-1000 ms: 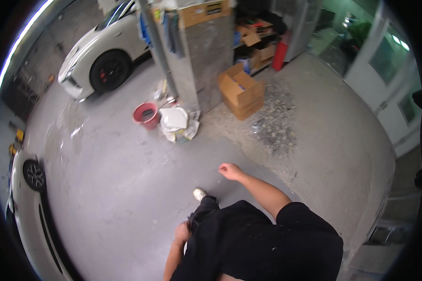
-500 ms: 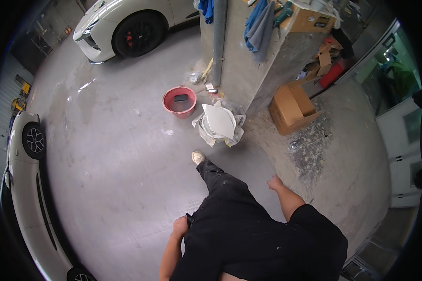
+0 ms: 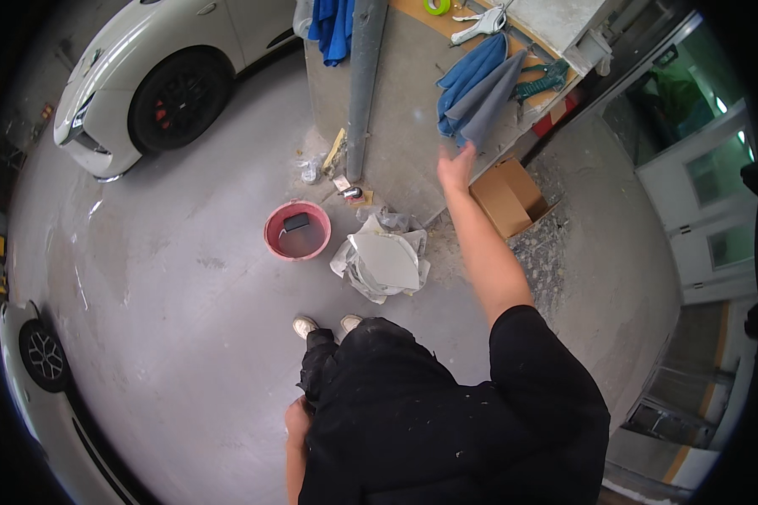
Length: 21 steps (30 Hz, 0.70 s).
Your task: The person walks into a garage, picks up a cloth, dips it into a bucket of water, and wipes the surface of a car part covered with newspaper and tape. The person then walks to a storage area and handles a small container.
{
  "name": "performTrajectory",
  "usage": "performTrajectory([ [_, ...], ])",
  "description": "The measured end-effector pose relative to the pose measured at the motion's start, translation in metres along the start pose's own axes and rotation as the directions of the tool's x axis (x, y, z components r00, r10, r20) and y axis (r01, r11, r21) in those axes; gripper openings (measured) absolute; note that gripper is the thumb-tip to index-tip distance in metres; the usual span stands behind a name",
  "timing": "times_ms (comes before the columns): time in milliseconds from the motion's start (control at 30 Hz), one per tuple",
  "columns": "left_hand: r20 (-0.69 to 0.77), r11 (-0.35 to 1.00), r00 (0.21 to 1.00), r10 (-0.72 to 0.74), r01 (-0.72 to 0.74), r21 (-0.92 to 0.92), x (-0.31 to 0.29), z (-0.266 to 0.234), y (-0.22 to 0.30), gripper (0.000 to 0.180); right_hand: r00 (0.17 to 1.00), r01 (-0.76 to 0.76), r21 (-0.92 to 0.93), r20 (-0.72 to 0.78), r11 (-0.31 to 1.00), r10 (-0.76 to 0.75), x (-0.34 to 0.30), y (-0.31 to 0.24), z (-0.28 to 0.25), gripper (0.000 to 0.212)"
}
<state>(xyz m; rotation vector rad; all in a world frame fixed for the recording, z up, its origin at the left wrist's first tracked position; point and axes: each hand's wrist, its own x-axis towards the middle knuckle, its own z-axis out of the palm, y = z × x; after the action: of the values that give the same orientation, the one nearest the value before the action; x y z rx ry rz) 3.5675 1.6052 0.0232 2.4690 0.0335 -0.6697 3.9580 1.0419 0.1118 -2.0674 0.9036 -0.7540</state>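
Head view, blue cloth (image 3: 473,71): over the ledge (image 3: 411,12)'s near edge.
Grey cloth (image 3: 483,103): beside it, long axis slanting down toward me.
Right hand (image 3: 456,168): nearer, just below both; my fingers slightly parted, blurred, contact unclear.
Left hand (image 3: 296,418): low, well apart; I cannot tell its fingers' state.

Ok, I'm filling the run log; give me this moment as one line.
Right hand: at hanging grey cloth, contact unclear | Left hand: low at side, grip unclear | Floor: red bucket, cardboard box

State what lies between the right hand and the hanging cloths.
In the head view, nothing shows between the right hand and the blue cloth or grey cloth; whether they touch, I cannot tell.
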Motion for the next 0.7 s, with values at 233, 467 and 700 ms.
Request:
performTrajectory([
  [233, 0.096, 0.994, 0.99, 0.102, -0.106, 0.029, 0.098, -0.097, -0.053, 0.016, 0.794, -0.296, 0.078, -0.533, 0.952, 0.291, 0.049, -0.053, -0.038, 0.061],
  [467, 0.315, 0.937, 0.903, 0.294, -0.338, 0.094, 0.187, -0.142, -0.08, 0.016, 0.586, -0.444, 0.197, -0.674, 0.874, 0.45, 0.045, -0.056, -0.049, 0.063],
  [700, 0.399, 0.939, 0.904, 0.155, -0.26, 0.223, 0.271, -0.169, -0.093, 0.027, 0.618, 0.003, 0.275, -0.756, 0.961, 0.214, 0.072, -0.112, -0.014, 0.039],
])
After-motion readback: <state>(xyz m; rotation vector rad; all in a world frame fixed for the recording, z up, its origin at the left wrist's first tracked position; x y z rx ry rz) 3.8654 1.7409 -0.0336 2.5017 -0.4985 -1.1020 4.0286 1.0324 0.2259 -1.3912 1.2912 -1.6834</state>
